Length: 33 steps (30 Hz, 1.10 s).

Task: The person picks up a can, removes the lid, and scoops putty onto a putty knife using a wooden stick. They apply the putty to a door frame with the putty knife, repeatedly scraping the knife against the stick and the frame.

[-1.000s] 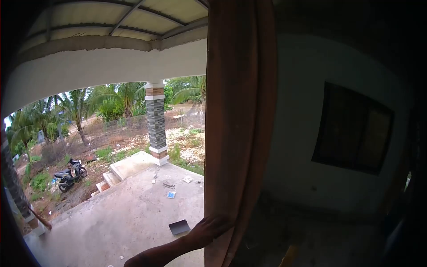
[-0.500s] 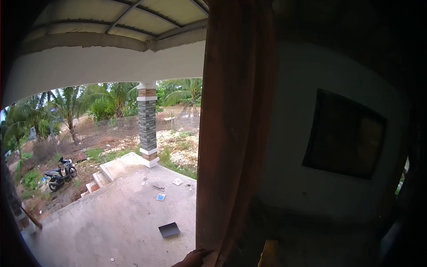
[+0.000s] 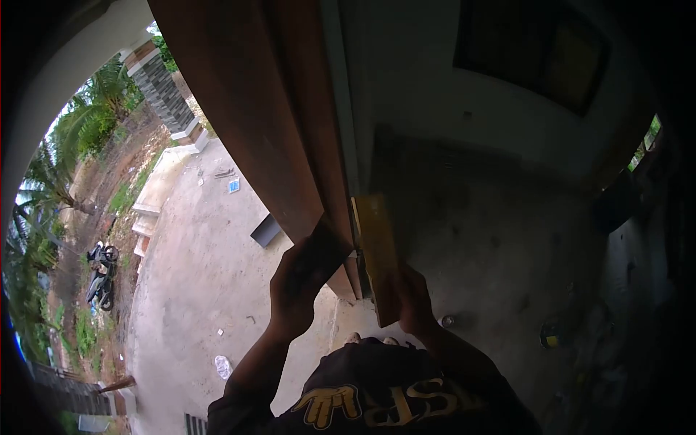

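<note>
A tall reddish-brown wooden frame [image 3: 290, 145] runs down the middle of the view. My left hand [image 3: 290, 293] is closed around a dark flat rectangular piece [image 3: 319, 254], which lies against or just in front of the lower part of the frame. On the frame's other side, my right hand [image 3: 414, 301] grips the lower part of a long yellowish board [image 3: 375, 243]. That board stands nearly upright beside the frame's edge, its upper end slightly blurred. Shadow hides some of the fingers of both hands.
Outside, the concrete porch floor [image 3: 196, 268] holds a dark sheet [image 3: 266, 230], a blue-and-white packet [image 3: 233, 186] and a crumpled white item [image 3: 223, 366]. Beyond are steps, a stone-clad pillar [image 3: 163, 90] and a motorbike [image 3: 101, 275]. A dark room with a window [image 3: 533, 47] lies right.
The view has tilted down and turned. My left hand has come up from the frame's lower edge and now shows the dark piece; my right hand and more of the yellowish board have come into view.
</note>
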Each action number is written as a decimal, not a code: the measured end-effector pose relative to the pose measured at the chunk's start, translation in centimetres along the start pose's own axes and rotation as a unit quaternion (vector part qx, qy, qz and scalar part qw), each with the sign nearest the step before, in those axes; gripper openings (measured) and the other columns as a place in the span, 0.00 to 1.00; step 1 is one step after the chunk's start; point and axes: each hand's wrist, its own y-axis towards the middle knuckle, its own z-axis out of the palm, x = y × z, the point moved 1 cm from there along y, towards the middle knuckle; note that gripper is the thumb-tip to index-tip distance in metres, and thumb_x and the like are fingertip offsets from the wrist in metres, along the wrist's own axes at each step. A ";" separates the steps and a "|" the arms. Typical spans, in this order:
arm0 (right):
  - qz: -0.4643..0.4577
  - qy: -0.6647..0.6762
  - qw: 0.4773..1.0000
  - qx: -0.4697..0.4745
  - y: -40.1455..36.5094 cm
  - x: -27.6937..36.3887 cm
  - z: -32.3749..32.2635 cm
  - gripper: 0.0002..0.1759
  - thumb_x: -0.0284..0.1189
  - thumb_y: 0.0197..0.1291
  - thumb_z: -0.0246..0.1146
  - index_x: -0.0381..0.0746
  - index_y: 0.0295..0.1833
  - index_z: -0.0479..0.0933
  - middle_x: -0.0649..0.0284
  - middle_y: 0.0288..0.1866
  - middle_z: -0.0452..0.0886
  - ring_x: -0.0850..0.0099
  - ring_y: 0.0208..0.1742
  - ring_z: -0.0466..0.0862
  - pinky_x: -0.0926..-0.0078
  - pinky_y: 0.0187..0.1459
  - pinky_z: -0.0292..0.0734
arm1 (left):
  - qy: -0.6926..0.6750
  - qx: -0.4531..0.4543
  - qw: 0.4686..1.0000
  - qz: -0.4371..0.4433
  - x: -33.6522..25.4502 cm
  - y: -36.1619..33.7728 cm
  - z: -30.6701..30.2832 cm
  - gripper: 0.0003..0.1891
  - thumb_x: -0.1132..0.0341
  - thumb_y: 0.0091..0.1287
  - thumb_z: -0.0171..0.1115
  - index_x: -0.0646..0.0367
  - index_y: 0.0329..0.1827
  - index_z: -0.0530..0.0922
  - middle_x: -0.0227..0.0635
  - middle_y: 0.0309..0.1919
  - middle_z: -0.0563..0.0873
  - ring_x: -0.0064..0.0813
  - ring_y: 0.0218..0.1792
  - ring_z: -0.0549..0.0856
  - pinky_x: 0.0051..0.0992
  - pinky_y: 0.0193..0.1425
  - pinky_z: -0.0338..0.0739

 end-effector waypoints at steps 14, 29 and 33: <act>0.057 0.014 0.998 0.028 -1.3 -2.1 -0.9 0.20 0.44 0.73 0.50 0.36 0.49 0.74 0.71 0.37 0.76 0.84 0.37 0.72 0.82 0.39 0.70 | 0.166 0.165 0.970 -0.058 -1.6 -0.1 0.4 0.26 0.88 0.61 0.50 0.61 0.64 0.73 0.46 0.59 0.78 0.42 0.61 0.78 0.33 0.63 0.72; 0.123 0.112 0.983 -0.079 -1.8 -3.5 2.6 0.13 0.34 0.72 0.50 0.36 0.43 0.73 0.65 0.31 0.77 0.78 0.32 0.78 0.75 0.33 0.73 | 0.274 0.177 0.943 0.065 -2.2 -2.9 3.6 0.24 0.89 0.59 0.50 0.63 0.59 0.75 0.51 0.55 0.78 0.48 0.53 0.82 0.36 0.58 0.78; 0.186 0.259 0.946 -0.063 -1.1 -2.8 3.4 0.13 0.34 0.72 0.49 0.36 0.44 0.74 0.67 0.34 0.78 0.80 0.34 0.78 0.77 0.35 0.75 | 0.365 0.176 0.898 0.171 1.3 -4.9 3.3 0.32 0.76 0.50 0.67 0.53 0.63 0.75 0.49 0.61 0.71 0.54 0.64 0.70 0.48 0.64 0.70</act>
